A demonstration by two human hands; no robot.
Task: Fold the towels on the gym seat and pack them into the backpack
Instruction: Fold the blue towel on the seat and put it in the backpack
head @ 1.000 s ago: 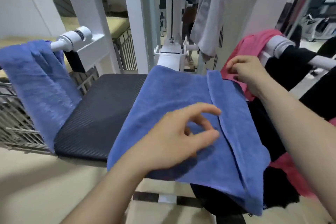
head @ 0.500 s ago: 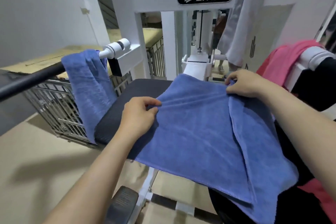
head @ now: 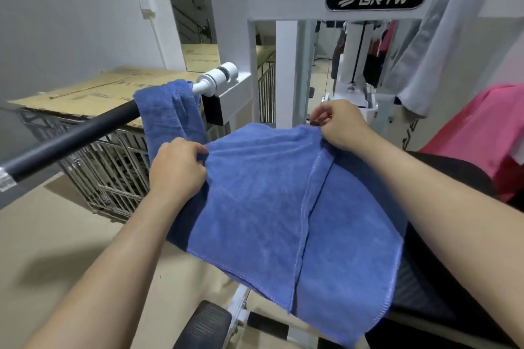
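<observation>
A blue towel [head: 255, 207] lies spread over the black gym seat [head: 419, 278], with one flap folded over along a seam down its middle. My left hand [head: 178, 167] pinches the towel's left edge. My right hand [head: 340, 125] pinches its far edge near the fold line. A second blue towel [head: 167, 110] hangs over the black handle bar [head: 71, 133] at the left. A pink towel [head: 482, 127] drapes at the right. No backpack shows in this view.
The white BRTW machine frame [head: 340, 3] stands behind the seat, with a grey-white cloth [head: 442, 37] hanging from it. A metal wire cage [head: 107, 167] topped with cardboard sits at the left. A black pad [head: 204, 326] lies low in front.
The view has swung left. My left hand has moved from the towel's middle to its left edge and pinched it. My right hand keeps hold of the far edge.
</observation>
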